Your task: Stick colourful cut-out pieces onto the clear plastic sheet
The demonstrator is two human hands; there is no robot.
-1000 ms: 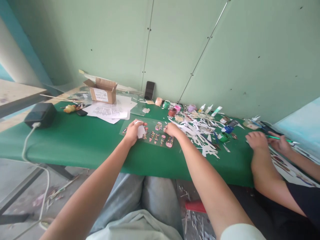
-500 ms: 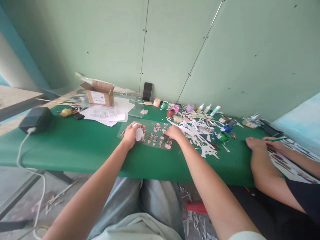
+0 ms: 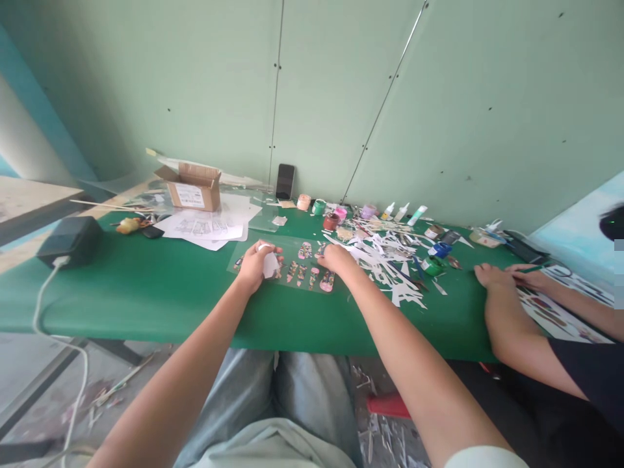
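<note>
A clear plastic sheet (image 3: 287, 246) lies flat on the green table in front of me, with several small colourful patterned pieces (image 3: 305, 249) on it. Over its left part, my left hand (image 3: 254, 265) is closed on a crumpled piece of white paper (image 3: 270, 264), perhaps tissue. My right hand (image 3: 338, 259) rests at the sheet's right end, its fingers drawn together beside the patterned pieces. Whatever its fingertips hold, if anything, is hidden. A pink-edged piece (image 3: 327, 281) lies just below them.
White paper scraps (image 3: 390, 260) spread to the right, with paint jars (image 3: 331, 221) behind. Printed sheets (image 3: 209, 227), an open cardboard box (image 3: 195, 187) and a leaning phone (image 3: 285, 181) are farther back. A black adapter (image 3: 73, 239) sits left. A co-worker's hands (image 3: 492, 275) are at right.
My view has tilted slightly. Both my hands stay in nearly the same places over the sheet, the left one still holding the white paper.
</note>
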